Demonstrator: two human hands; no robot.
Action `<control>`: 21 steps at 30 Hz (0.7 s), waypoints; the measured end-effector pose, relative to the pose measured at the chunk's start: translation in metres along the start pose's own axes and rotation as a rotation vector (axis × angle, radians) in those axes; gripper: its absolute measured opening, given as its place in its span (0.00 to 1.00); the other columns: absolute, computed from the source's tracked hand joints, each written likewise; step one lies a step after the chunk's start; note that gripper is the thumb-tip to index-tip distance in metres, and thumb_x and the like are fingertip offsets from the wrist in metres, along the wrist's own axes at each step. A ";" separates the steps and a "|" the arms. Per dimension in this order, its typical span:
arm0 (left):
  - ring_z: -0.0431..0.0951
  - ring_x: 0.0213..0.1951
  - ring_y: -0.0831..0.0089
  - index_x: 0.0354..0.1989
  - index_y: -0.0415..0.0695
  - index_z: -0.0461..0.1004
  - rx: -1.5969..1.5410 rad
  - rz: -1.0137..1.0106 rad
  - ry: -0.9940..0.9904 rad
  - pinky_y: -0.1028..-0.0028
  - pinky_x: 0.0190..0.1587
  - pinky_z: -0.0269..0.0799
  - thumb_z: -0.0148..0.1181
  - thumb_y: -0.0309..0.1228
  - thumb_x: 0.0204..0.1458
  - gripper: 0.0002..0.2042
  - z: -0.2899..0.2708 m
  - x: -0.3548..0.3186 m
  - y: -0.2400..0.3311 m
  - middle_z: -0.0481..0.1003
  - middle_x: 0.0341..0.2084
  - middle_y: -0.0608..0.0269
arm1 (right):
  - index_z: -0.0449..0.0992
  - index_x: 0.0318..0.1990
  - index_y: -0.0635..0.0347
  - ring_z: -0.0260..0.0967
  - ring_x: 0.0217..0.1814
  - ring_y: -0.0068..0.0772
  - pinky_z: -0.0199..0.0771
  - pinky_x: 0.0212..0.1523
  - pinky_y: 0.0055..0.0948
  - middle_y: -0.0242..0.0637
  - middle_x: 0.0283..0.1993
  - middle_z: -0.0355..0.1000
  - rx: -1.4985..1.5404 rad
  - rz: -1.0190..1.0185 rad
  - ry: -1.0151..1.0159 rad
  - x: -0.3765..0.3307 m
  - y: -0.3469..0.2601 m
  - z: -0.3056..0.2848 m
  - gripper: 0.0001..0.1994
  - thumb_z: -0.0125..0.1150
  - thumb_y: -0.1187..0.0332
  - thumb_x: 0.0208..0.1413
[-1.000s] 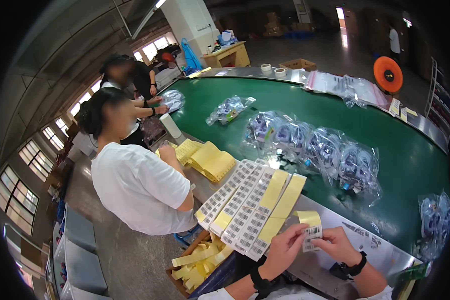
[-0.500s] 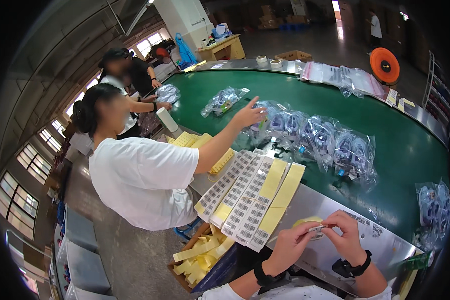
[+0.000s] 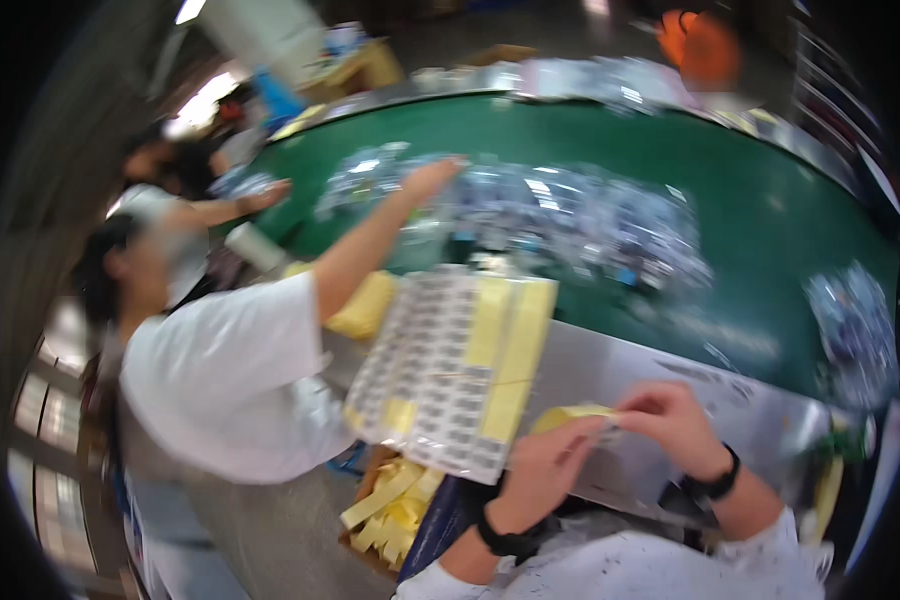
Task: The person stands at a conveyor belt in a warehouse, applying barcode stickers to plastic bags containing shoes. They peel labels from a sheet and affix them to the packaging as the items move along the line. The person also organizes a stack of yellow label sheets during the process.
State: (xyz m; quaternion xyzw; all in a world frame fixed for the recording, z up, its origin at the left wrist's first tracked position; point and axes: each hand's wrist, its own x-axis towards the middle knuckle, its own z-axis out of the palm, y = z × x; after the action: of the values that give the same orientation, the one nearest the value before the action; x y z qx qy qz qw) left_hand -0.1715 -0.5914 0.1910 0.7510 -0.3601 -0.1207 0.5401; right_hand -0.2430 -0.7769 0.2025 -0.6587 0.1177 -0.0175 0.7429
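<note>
My left hand (image 3: 555, 458) and my right hand (image 3: 670, 425) meet over the metal edge of the belt, thumbs and fingertips pinched together. Between them is a label strip (image 3: 573, 412) with a yellow backing, bent upward behind my left fingers. Motion blur hides the exact grip and the label at the fingertips. To the left of my hands lie several barcode label sheets (image 3: 435, 355), some with bare yellow backing showing. Shoes in clear plastic bags (image 3: 580, 215) sit in a row on the green belt (image 3: 760, 240) beyond the sheets.
At my left a co-worker in a white shirt (image 3: 230, 390) stretches an arm (image 3: 370, 235) over the belt to the bagged shoes. Below the sheets stands a carton of yellow backing strips (image 3: 395, 510). Another bagged pair (image 3: 855, 335) lies far right, near a green object (image 3: 855, 438).
The whole view has swung and blurred, so belt, sheets and co-worker appear shifted left and upward. My hands stay together on the label strip. The co-worker's arm still reaches to the shoes.
</note>
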 end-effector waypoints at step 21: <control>0.77 0.32 0.81 0.46 0.35 0.74 -0.208 -0.262 -0.022 0.83 0.35 0.71 0.57 0.15 0.51 0.13 0.019 0.031 -0.015 0.78 0.30 0.60 | 0.78 0.34 0.66 0.69 0.37 0.19 0.70 0.40 0.22 0.32 0.34 0.76 0.205 -0.054 -0.018 0.029 0.043 -0.024 0.06 0.62 0.71 0.55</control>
State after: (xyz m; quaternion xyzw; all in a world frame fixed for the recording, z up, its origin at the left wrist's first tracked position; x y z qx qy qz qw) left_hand -0.1539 -0.6233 0.1765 0.7302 -0.2507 -0.2348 0.5906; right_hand -0.2254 -0.8004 0.1538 -0.5822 0.0906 -0.0435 0.8068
